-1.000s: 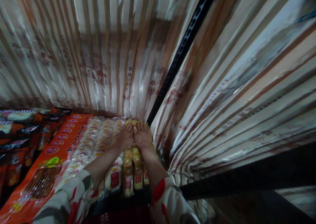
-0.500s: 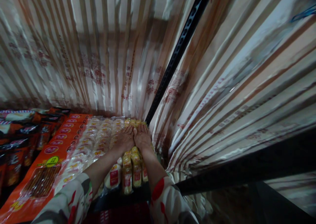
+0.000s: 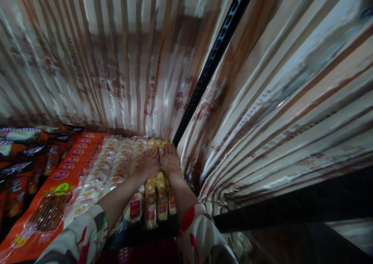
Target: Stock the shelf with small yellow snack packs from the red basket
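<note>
Both my hands reach deep into a shelf and lie side by side, thumbs touching, on a row of yellow-and-red snack packets (image 3: 157, 204). My left hand (image 3: 149, 163) rests palm down with its fingers stretched forward over the packets. My right hand (image 3: 169, 161) lies the same way right beside it, close to the shelf's right side. Neither hand grips anything that I can see. The fingertips point toward the back of the shelf.
Left of the yellow row lie clear-wrapped packets (image 3: 113, 167), then orange sausage packs (image 3: 55, 194) and dark packs (image 3: 20, 167). Striped printed plastic sheeting (image 3: 122, 62) lines the back and right side. A black perforated upright (image 3: 215, 58) runs diagonally; a dark shelf edge (image 3: 291, 209) crosses below right.
My hands have stayed on the yellow packets, shifting only slightly toward the back. The view has wobbled a little.
</note>
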